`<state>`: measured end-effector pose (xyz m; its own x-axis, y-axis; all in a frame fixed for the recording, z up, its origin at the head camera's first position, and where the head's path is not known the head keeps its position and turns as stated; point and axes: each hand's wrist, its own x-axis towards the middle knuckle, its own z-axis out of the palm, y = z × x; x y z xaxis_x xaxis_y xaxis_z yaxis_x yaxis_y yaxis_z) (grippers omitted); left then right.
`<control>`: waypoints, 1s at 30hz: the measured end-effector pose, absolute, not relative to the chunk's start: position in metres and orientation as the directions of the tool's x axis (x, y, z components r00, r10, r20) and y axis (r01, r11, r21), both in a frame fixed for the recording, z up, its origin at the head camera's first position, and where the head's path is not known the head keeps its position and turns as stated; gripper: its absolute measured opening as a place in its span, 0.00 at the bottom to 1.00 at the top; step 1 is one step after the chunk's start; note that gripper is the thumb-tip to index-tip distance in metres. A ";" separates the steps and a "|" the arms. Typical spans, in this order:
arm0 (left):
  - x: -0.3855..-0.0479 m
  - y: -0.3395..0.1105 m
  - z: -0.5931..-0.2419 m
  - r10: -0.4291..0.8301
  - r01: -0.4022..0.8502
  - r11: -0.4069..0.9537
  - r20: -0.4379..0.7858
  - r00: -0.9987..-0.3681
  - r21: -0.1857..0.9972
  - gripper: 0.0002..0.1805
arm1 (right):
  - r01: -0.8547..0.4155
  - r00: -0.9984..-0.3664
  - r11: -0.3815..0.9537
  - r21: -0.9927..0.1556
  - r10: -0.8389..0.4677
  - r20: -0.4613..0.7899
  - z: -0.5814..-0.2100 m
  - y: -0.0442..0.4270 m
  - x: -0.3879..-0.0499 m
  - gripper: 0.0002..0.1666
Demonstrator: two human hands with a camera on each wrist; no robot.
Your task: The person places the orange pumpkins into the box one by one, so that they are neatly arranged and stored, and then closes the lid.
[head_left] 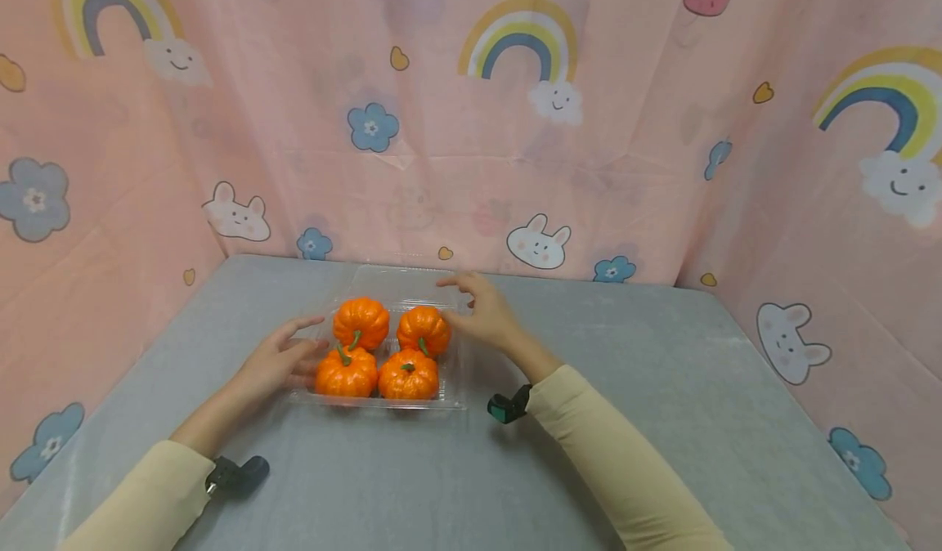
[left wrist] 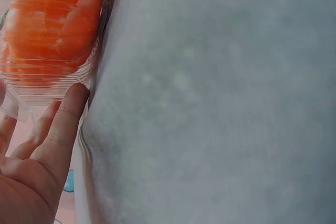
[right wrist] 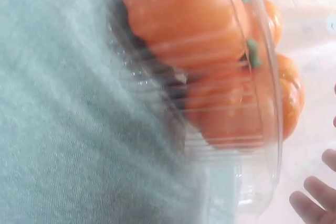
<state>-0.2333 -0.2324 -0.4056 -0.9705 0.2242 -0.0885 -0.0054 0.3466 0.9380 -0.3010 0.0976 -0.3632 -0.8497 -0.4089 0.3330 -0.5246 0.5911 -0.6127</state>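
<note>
A clear plastic clamshell box (head_left: pixel 458 383) lies on the table with its lid (head_left: pixel 393 283) folded back behind it. Several small orange pumpkins with green stems sit inside, among them a front left pumpkin (head_left: pixel 346 374) and a back right pumpkin (head_left: pixel 424 329). My left hand (head_left: pixel 272 363) is at the box's left side. In the left wrist view, straight fingertips (left wrist: pixel 74 98) lie against or very near its ribbed wall. My right hand (head_left: pixel 482 314) hovers by the back right corner with its fingers spread. The right wrist view shows its fingertips (right wrist: pixel 310 198) apart from the box, holding nothing.
A grey cloth covers the table (head_left: pixel 648 371). Pink patterned curtain (head_left: pixel 441 183) hangs along the back and both sides. Each wrist wears a small dark camera, such as the right wrist camera (head_left: pixel 508 405).
</note>
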 end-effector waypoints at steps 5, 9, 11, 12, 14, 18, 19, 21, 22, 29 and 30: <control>-0.232 -0.232 -0.404 0.220 -0.009 0.355 -0.093 -0.971 0.935 0.32 | -0.507 -0.862 0.593 -0.625 -0.347 0.370 -0.369 0.101 -0.307 0.23; -0.232 -0.232 -0.405 0.216 -0.013 0.358 -0.096 -0.972 0.934 0.31 | -0.475 -0.880 0.582 -0.660 -0.291 0.376 -0.378 0.104 -0.314 0.23; -0.232 -0.232 -0.405 0.217 -0.009 0.357 -0.092 -0.972 0.934 0.31 | -0.436 -0.899 0.584 -0.685 -0.256 0.354 -0.383 0.105 -0.317 0.23; -0.232 -0.231 -0.404 0.218 -0.007 0.356 -0.090 -0.972 0.935 0.32 | -0.409 -0.912 0.590 -0.696 -0.236 0.336 -0.386 0.106 -0.319 0.24; -0.232 -0.231 -0.404 0.217 -0.007 0.349 -0.088 -0.972 0.937 0.32 | -0.363 -0.931 0.597 -0.716 -0.206 0.300 -0.391 0.108 -0.321 0.25; -0.232 -0.230 -0.404 0.217 -0.009 0.344 -0.089 -0.972 0.939 0.32 | -0.303 -0.953 0.611 -0.731 -0.175 0.249 -0.399 0.112 -0.325 0.27; -0.232 -0.230 -0.404 0.217 -0.010 0.341 -0.089 -0.972 0.940 0.32 | -0.302 -0.953 0.611 -0.732 -0.181 0.242 -0.400 0.112 -0.326 0.28; -0.232 -0.230 -0.404 0.217 -0.012 0.338 -0.091 -0.972 0.941 0.32 | -0.287 -0.958 0.622 -0.729 -0.190 0.216 -0.403 0.114 -0.328 0.28; -0.232 -0.230 -0.404 0.218 -0.012 0.337 -0.090 -0.972 0.941 0.32 | -0.276 -0.961 0.627 -0.729 -0.195 0.197 -0.404 0.115 -0.328 0.29; -0.232 -0.231 -0.403 0.219 -0.006 0.347 -0.087 -0.972 0.938 0.31 | -0.225 -0.970 0.638 -0.736 -0.220 0.105 -0.405 0.116 -0.328 0.29; -0.232 -0.231 -0.404 0.217 -0.006 0.352 -0.088 -0.972 0.936 0.31 | -0.221 -0.970 0.637 -0.738 -0.220 0.101 -0.405 0.116 -0.328 0.29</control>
